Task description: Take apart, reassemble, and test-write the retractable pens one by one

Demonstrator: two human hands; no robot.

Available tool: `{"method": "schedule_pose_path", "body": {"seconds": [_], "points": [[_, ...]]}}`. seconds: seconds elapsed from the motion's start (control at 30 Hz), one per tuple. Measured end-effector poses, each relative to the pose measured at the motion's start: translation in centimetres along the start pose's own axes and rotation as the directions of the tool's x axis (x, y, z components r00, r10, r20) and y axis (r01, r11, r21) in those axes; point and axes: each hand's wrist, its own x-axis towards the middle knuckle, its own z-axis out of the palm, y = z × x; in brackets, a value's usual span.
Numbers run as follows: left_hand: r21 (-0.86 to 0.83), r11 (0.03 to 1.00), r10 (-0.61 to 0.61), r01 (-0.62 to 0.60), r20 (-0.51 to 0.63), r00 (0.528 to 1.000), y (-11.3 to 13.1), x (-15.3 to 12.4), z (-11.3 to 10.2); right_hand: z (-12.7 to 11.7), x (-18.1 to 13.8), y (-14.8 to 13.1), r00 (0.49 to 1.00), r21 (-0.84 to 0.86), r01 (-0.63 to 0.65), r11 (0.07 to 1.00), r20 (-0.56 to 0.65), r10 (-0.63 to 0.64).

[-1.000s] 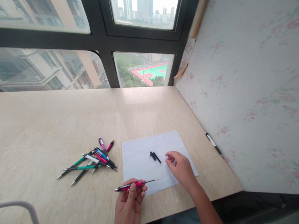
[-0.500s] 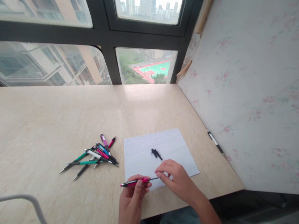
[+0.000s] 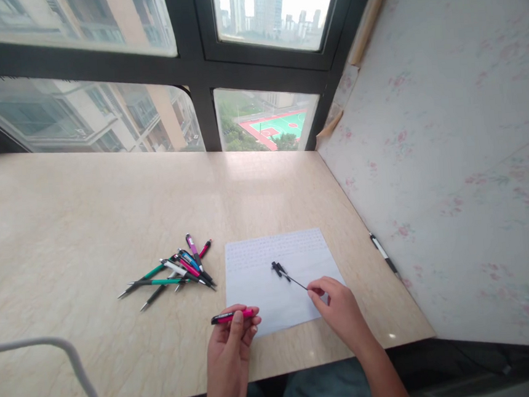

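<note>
My left hand point(image 3: 233, 343) is closed round a pink pen barrel point(image 3: 232, 316), held level above the near edge of a white sheet of paper point(image 3: 257, 276). My right hand point(image 3: 341, 309) pinches the end of a thin dark refill point(image 3: 298, 282) that slants up-left over the sheet. The refill's far tip reaches two small black pen parts point(image 3: 277, 268) lying in the middle of the paper.
A pile of several pens point(image 3: 178, 271) lies on the beige table point(image 3: 85, 214) left of the paper. One black-and-white pen point(image 3: 383, 253) rests by the flowered wall at the right. A grey chair rail point(image 3: 70, 364) shows at lower left. Windows stand behind.
My right hand came to the pen tip, pulled the thin refill out of the pink barrel and carried it right, over the paper. The left hand kept the barrel.
</note>
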Motion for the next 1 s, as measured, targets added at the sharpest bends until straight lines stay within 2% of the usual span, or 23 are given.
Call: {"method": "schedule_pose_path", "body": {"seconds": [0.1,0.27,0.33,0.4,0.47,0.53,0.6,0.7,0.77,0.9,1.0], "points": [[-0.008,1.0,-0.026,0.026,0.016,1.0,-0.2,-0.3,0.3,1.3,0.7,0.4,0.994,-0.038,-0.03,0.999,-0.108,0.026],[-0.008,0.999,-0.038,0.038,0.03,0.999,-0.3,-0.5,0.3,2.5,1.6,-0.7,0.983,-0.042,-0.063,0.997,-0.175,0.054],[0.003,1.0,-0.028,0.028,0.034,0.999,-0.3,-0.5,0.3,2.8,1.3,-1.6,0.979,0.048,-0.077,0.996,-0.184,0.084],[0.023,1.0,-0.014,0.013,0.046,0.999,-0.4,-0.4,0.3,3.3,0.6,-2.7,0.979,0.252,-0.124,0.96,-0.126,0.16],[0.07,0.997,0.014,-0.02,0.074,0.997,-0.4,-0.4,0.6,4.2,-0.3,-3.8,0.966,0.52,-0.241,0.819,0.052,0.252],[0.161,0.983,0.069,-0.087,0.113,0.991,-0.1,-0.4,1.0,5.3,-1.0,-4.8,0.926,0.707,-0.373,0.6,0.241,0.291],[0.285,0.941,0.146,-0.184,0.149,0.978,0.3,-0.5,1.5,6.2,-1.4,-5.5,0.891,0.791,-0.445,0.42,0.342,0.3],[0.421,0.857,0.239,-0.298,0.188,0.953,0.8,-0.5,2.0,6.7,-1.4,-6.2,0.866,0.833,-0.477,0.279,0.394,0.307],[0.453,0.831,0.255,-0.323,0.206,0.945,0.9,-0.5,2.2,6.6,-1.2,-6.4,0.861,0.837,-0.486,0.252,0.408,0.305],[0.449,0.846,0.219,-0.289,0.203,0.954,0.6,-0.4,2.0,6.4,-1.0,-6.2,0.863,0.841,-0.479,0.253,0.399,0.309],[0.429,0.863,0.216,-0.269,0.168,0.962,0.4,-0.3,1.7,5.8,-1.0,-5.3,0.882,0.839,-0.439,0.321,0.334,0.331]]}}
